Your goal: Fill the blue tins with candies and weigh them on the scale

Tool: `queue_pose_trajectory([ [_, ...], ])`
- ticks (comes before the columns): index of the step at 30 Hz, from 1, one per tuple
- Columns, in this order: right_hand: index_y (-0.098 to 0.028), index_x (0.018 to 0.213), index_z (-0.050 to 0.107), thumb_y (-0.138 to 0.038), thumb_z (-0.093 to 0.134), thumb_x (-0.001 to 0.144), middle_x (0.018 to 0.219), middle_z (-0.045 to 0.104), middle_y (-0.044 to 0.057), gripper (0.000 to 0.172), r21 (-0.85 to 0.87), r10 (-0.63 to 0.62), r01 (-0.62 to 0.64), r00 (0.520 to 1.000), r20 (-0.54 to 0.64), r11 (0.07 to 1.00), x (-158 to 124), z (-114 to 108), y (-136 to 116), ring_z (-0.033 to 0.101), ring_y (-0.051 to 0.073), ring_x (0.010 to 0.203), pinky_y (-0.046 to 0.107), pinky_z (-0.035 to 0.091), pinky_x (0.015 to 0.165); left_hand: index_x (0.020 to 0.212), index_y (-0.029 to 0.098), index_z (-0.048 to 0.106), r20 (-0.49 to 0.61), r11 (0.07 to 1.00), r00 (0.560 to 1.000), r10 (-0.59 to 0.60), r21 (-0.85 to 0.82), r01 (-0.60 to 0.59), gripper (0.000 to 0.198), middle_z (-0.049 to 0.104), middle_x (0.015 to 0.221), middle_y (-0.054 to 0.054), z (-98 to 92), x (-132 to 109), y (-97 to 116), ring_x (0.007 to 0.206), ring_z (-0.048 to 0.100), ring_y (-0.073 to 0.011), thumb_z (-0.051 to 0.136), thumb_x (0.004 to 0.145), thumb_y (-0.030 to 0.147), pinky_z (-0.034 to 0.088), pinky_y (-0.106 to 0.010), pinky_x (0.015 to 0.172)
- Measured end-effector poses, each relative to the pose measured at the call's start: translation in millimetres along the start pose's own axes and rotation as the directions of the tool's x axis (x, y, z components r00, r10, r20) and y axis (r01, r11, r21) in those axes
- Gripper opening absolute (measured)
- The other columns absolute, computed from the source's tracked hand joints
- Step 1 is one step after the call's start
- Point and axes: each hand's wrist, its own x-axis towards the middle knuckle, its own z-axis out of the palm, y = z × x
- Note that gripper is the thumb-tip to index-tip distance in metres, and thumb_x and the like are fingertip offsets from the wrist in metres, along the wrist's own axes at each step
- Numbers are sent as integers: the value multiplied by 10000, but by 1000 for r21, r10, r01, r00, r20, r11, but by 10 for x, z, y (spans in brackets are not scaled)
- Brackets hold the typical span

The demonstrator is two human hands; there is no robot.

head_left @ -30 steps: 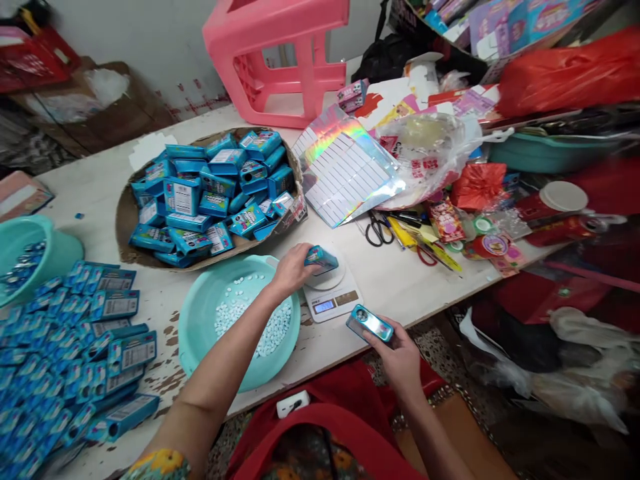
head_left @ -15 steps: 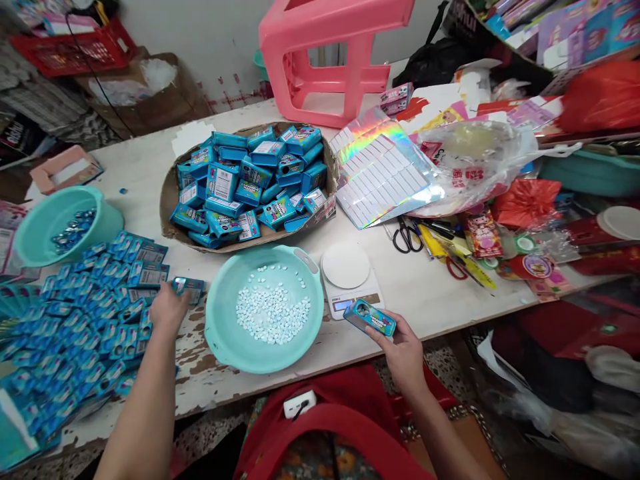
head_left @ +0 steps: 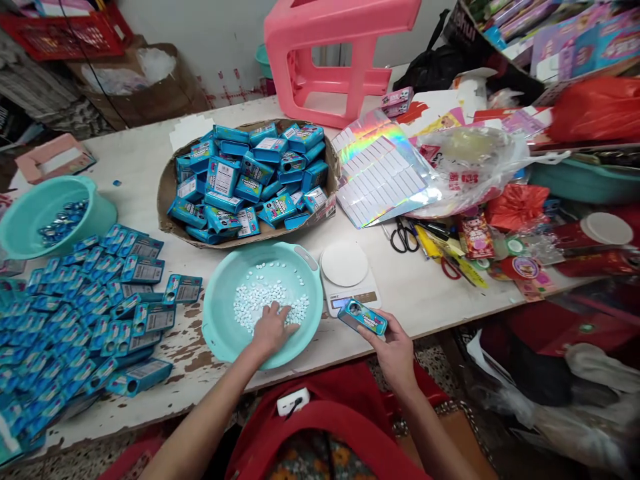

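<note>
My left hand (head_left: 271,329) reaches into a teal basin (head_left: 225,337) and its fingers rest spread on a heap of small white tablets (head_left: 260,297). My right hand (head_left: 395,350) is closed on a small blue box (head_left: 362,316) with a round hole in its end, held just in front of a white kitchen scale (head_left: 347,275). The scale's round pan is bare. A round cardboard tray (head_left: 167,190) behind the basin is piled with several similar blue boxes (head_left: 250,177).
Many blue boxes (head_left: 90,300) lie spread at the left. A second teal bowl (head_left: 30,213) stands far left. Holographic sheets (head_left: 380,167), scissors (head_left: 403,237), a plastic bag and red clutter fill the right. A pink stool (head_left: 330,53) lies at the back.
My left hand took the blue box off the scale, left it with the boxes at the left, then came back into the basin of tablets. The right hand kept its box.
</note>
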Motion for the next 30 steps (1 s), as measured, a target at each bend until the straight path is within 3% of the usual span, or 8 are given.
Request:
queue_pose_trajectory([
  [5, -209, 1029, 591, -352, 738, 678, 988, 632, 43, 406, -10, -31, 31, 1000, -2, 999, -30, -12, 23, 573, 217, 914, 384, 443, 869, 1035, 198, 574, 200, 997, 978, 63, -64, -51, 373, 595, 1030, -116, 175, -29, 76, 992, 547, -274, 326, 888, 435, 397, -387, 846],
  [10, -215, 1054, 579, -306, 732, 696, 1012, 617, 50, 399, 65, -43, 42, 999, 21, 997, -96, -25, -117, 575, 213, 920, 383, 452, 868, 806, 193, 578, 173, 858, 984, 44, -511, 52, 289, 617, 774, -63, 82, -20, -128, 747, 586, -224, 497, 787, 471, 418, -301, 645],
  [13, -226, 1065, 580, -274, 728, 709, 1013, 606, 47, 389, 83, -119, 114, 991, 62, 990, -100, 49, -276, 582, 209, 927, 366, 465, 855, 732, 185, 536, 220, 395, 976, -6, -896, 204, 246, 567, 658, -19, 40, 42, -239, 531, 514, -135, 558, 737, 431, 305, -213, 430],
  [16, -229, 1026, 610, -263, 734, 707, 1019, 606, 49, 344, 1, -224, 227, 963, 151, 974, -74, 216, -417, 575, 215, 964, 362, 458, 869, 735, 170, 528, 240, -164, 971, 11, -957, 239, 205, 590, 705, -35, -55, 133, -276, 523, 528, -117, 594, 694, 360, 230, -179, 359],
  [18, -235, 1026, 614, -259, 729, 717, 1021, 611, 46, 330, -33, -278, 289, 941, 192, 957, -65, 343, -489, 573, 212, 972, 356, 458, 869, 698, 165, 513, 261, -382, 965, -11, -893, 237, 192, 578, 667, -28, -184, 167, -225, 487, 513, -101, 596, 699, 338, 242, -170, 348],
  [20, -243, 1039, 609, -255, 721, 728, 1010, 615, 42, 331, -52, -315, 332, 926, 207, 942, -69, 460, -546, 578, 203, 950, 346, 468, 845, 636, 170, 474, 239, -501, 970, -40, -845, 188, 208, 506, 550, 14, -377, 143, -102, 386, 418, -64, 585, 727, 320, 233, -166, 335],
  [25, -244, 1049, 607, -243, 722, 729, 996, 621, 47, 340, -97, -401, 440, 874, 273, 893, -91, 701, -624, 576, 208, 945, 358, 473, 840, 573, 172, 446, -45, -539, 995, -84, -838, -83, 262, 412, 459, 47, -921, -129, 391, 325, 318, -47, 551, 779, 295, 207, -181, 327],
  [30, -246, 1048, 604, -238, 735, 715, 991, 634, 52, 357, -146, -438, 503, 837, 328, 852, -69, 875, -620, 574, 224, 937, 382, 467, 836, 579, 164, 497, -267, -394, 933, -240, -852, -345, 233, 482, 523, 19, -1036, -227, 692, 490, 504, -99, 565, 773, 274, 400, -229, 491],
])
